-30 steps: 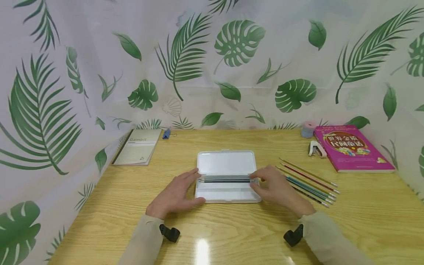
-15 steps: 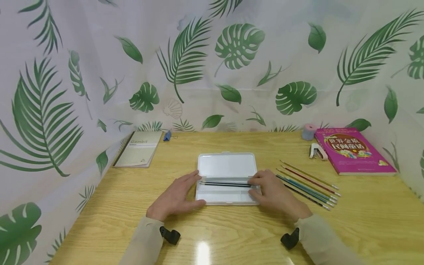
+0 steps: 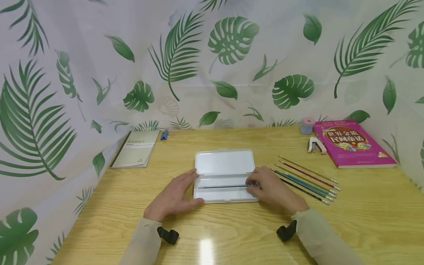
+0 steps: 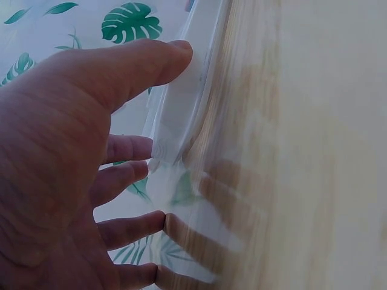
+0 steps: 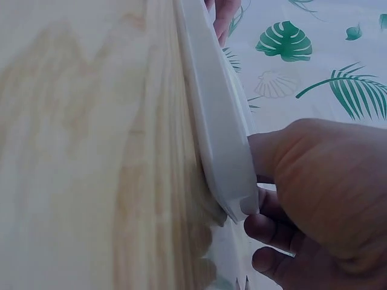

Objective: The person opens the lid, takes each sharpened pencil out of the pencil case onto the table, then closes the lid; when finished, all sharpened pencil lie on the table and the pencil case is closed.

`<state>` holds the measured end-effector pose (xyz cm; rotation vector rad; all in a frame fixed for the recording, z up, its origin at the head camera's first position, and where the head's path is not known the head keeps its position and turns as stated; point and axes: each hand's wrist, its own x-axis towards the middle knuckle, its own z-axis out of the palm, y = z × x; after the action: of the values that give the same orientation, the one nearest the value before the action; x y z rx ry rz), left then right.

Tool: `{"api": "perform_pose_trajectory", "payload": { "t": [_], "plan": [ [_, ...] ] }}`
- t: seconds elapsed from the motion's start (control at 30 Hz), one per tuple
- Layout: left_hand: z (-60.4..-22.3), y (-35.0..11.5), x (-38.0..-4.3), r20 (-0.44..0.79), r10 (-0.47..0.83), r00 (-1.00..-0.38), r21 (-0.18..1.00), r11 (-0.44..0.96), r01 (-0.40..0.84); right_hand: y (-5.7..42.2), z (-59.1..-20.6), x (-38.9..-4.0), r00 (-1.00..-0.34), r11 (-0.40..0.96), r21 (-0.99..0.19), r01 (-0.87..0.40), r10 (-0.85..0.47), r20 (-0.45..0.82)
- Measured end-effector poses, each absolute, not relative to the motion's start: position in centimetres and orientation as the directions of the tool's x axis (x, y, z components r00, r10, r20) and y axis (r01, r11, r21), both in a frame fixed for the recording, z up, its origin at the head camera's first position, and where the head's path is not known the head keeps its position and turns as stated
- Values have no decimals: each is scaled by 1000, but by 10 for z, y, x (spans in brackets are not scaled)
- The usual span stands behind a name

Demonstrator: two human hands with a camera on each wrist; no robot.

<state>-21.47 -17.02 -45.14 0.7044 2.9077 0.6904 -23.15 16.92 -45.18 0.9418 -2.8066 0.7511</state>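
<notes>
An open white pencil case (image 3: 223, 160) lies on the wooden table, its lid tipped back. My left hand (image 3: 173, 197) rests at its left end, thumb along the front edge and the other fingers fairly straight at the side. In the left wrist view that thumb (image 4: 163, 60) overlaps the case's front wall. My right hand (image 3: 276, 189) reaches over the case's right end, thumb and fingers pinching the right end of a dark pencil (image 3: 222, 186). The pencil lies lengthwise over the lower half; its right end is hidden by the fingers.
Several pencils (image 3: 308, 173) lie fanned out to the right of the case. Behind them are a small stapler (image 3: 316, 145), a pink-and-blue roll (image 3: 307, 126) and a magenta book (image 3: 354, 143). A notebook (image 3: 135, 149) and a blue binder clip (image 3: 164, 134) sit back left.
The dark pencil has moved toward the front of the case, from near the hinge to near the lengthwise divider. My right hand has shifted slightly left with it. My left hand stays by the case.
</notes>
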Motion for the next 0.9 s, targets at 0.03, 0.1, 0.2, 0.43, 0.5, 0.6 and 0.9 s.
{"api": "perform_pose_trajectory", "payload": {
  "t": [0.03,0.1,0.2,0.43,0.5,0.6,0.9],
  "plan": [
    [-451,-171,-215,37,448,-893,444,793,416,169,-452,-232,-802,688,-417,-594,-548,237],
    [-451,-172,-214,40,446,-894,449,791,415,168,-452,-234,-796,682,-415,-601,-553,245],
    [-452,-172,-214,42,446,-894,450,790,416,167,-451,-234,-803,675,-444,-590,-547,236],
    [-452,-172,-215,38,454,-890,440,792,422,169,-447,-234,-824,669,-508,-542,-541,167],
    [-452,-172,-215,47,463,-885,432,789,436,170,-445,-234,-825,664,-522,-536,-542,158],
    [-451,-172,-216,61,474,-878,424,784,453,172,-443,-236,-820,652,-530,-542,-547,167],
    [-451,-171,-217,58,477,-877,425,783,454,172,-444,-238,-837,665,-525,-532,-505,208]
  ]
}}
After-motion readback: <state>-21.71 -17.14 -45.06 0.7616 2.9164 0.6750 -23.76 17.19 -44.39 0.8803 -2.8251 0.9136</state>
